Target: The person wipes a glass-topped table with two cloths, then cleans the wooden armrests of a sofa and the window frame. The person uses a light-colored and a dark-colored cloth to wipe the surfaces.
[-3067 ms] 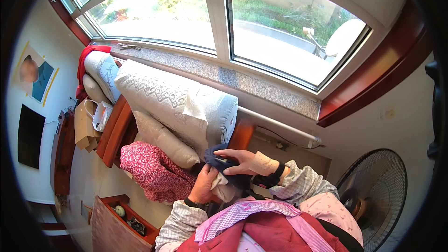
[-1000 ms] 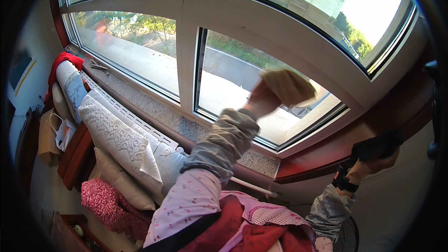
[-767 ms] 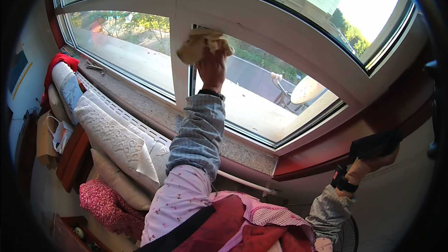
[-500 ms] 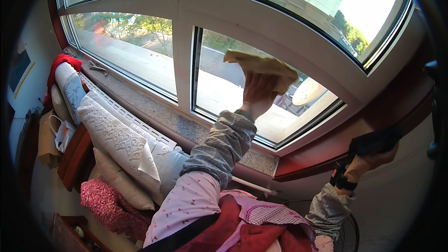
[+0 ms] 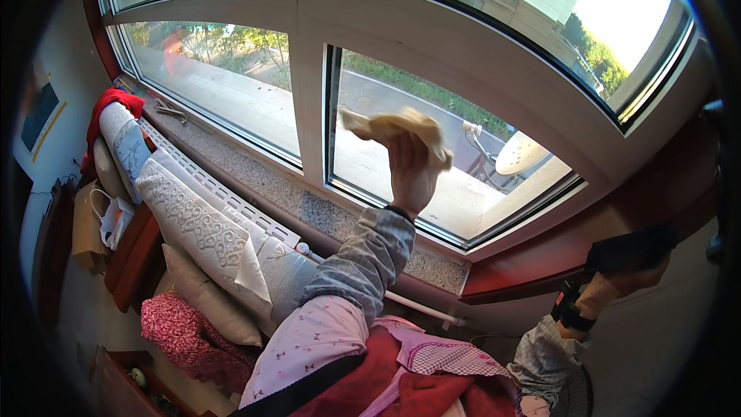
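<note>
My left hand (image 5: 413, 177) is raised in front of the lower right window pane (image 5: 378, 93), its fingers closed on a pale yellow cleaning cloth (image 5: 401, 125). The cloth is bunched over the fingertips and lies against the glass, or very near it. Off to the right, my right hand (image 5: 639, 276) is closed on a dark black thing (image 5: 629, 251) that looks like a folded cloth. It is close to the wall below the dark red sill board, and its fingers are partly in shadow. A black band circles the right wrist.
White window frames (image 5: 312, 108) divide several panes. Below runs a speckled stone sill (image 5: 239, 174) with a metal tool (image 5: 170, 110) on it. A white radiator (image 5: 224, 193) and rolled pale covers (image 5: 204, 232) stand along the wall. A white pipe (image 5: 424, 307) crosses below the sill.
My left hand has slid left across the pane with the yellow cloth, which is now more bunched. The view has shifted slightly; my right hand keeps its hold on the black thing.
</note>
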A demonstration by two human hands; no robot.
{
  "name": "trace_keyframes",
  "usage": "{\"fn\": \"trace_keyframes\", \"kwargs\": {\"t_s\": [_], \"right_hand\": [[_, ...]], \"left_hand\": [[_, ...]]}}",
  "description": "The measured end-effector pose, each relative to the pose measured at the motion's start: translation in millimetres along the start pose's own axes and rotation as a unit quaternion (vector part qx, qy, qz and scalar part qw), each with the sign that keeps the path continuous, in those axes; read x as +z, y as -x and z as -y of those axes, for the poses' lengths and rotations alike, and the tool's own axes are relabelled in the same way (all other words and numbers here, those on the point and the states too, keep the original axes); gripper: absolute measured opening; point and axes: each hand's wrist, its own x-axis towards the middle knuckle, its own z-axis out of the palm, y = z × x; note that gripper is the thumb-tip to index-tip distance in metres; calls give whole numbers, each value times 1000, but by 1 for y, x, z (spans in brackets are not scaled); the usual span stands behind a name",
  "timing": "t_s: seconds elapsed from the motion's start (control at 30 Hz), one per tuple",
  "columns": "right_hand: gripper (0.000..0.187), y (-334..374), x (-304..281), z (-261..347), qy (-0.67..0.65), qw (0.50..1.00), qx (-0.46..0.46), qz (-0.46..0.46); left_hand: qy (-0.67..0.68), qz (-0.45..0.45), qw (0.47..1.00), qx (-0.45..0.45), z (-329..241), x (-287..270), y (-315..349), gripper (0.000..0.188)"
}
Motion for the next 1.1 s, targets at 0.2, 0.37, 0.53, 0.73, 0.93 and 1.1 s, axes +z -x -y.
{"fn": "trace_keyframes", "kwargs": {"t_s": [0.2, 0.37, 0.53, 0.73, 0.93, 1.1], "right_hand": [[62, -4, -3, 4, 1, 995, -94, 24], [62, 10, -10, -15, 56, 998, -9, 6], [62, 15, -14, -33, 28, 998, 57, 6], [60, 6, -5, -13, 27, 999, -43, 17], [57, 7, -4, -15, -96, 994, -43, 15], [57, 14, -5, -33, 25, 999, 46, 12]], "left_hand": [[5, 22, 1000, 20, 41, -19, -53, 41], [7, -46, 999, -11, 76, -20, -90, 52], [50, -143, 985, -80, 37, 9, -25, 77], [121, 142, 979, -76, 56, -18, -38, 60], [-7, -89, 996, -4, 70, -25, -92, 83], [-54, 47, 982, 173, 26, -20, -36, 64]]}}
